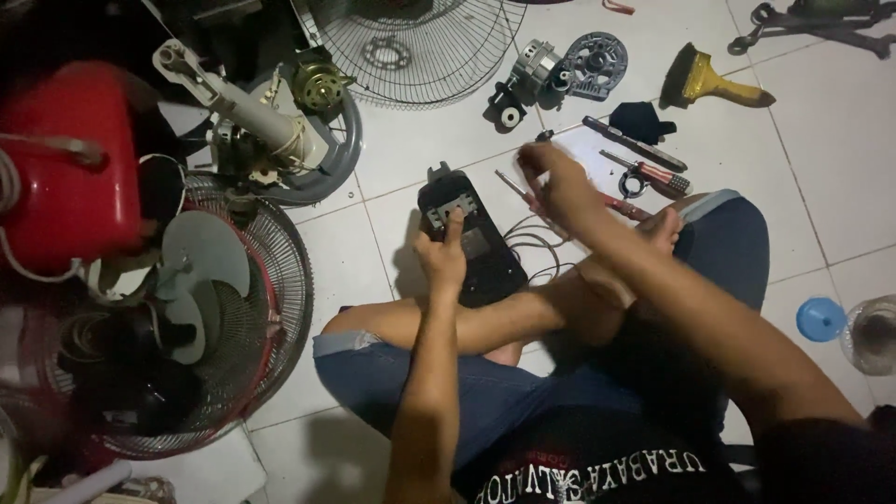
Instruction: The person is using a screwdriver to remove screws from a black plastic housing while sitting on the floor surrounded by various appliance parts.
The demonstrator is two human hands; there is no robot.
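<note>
Blurred: right hand (560,187), contents indeterminate; cut off at picture edges: wire fan guard (411,47), clear jar (870,334), red housing (65,159).

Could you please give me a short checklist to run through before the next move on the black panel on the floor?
1. Left hand steadies the black control panel: ok, a finger presses on its upper part.
2. Right hand holds a tool: cannot tell, the hand is blurred; something thin and reddish shows beside it.
3. Wires kept free: ok, they loop on the tile beside the panel.
4. Spare tools within reach: ok, a red-handled screwdriver lies on the floor just past the right hand.
5. Lighting: not ok, the scene is dim.
</note>
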